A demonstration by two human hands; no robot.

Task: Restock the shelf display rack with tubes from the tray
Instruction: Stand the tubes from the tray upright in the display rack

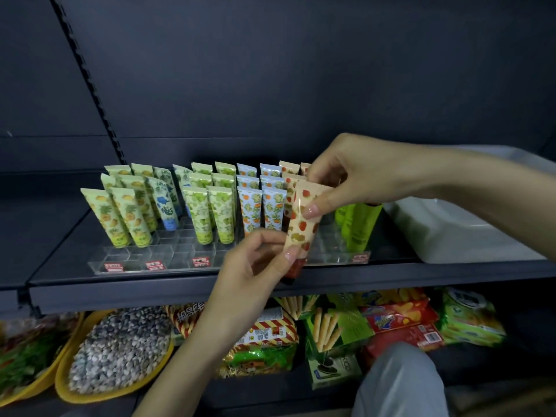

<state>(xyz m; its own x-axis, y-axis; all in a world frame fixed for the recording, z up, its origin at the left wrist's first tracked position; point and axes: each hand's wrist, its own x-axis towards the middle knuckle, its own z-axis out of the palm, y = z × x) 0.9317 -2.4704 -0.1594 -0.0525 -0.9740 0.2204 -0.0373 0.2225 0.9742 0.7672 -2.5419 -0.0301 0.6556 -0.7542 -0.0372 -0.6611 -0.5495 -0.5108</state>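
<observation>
Above front right of clear acrylic display rack (168,251) on dark metal shelf (150,291): peach strawberry-print tube (302,224), red cap down, tilted. Crimped top pinched by right hand (355,173); lower body near cap pinched by left hand (255,266). White plastic tray (469,230) stood at right. Risk: tilted entry could miss cell and topple neighbouring strawberry tubes (290,191).

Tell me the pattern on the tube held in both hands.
Red strawberries on the cream tube; head view.

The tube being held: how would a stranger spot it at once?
On the dark shelf stands a clear rack of upright tubes. Near its right end, the left hand and right hand pinch one tube. It alone is lifted and tilted, cream with red strawberries.
</observation>
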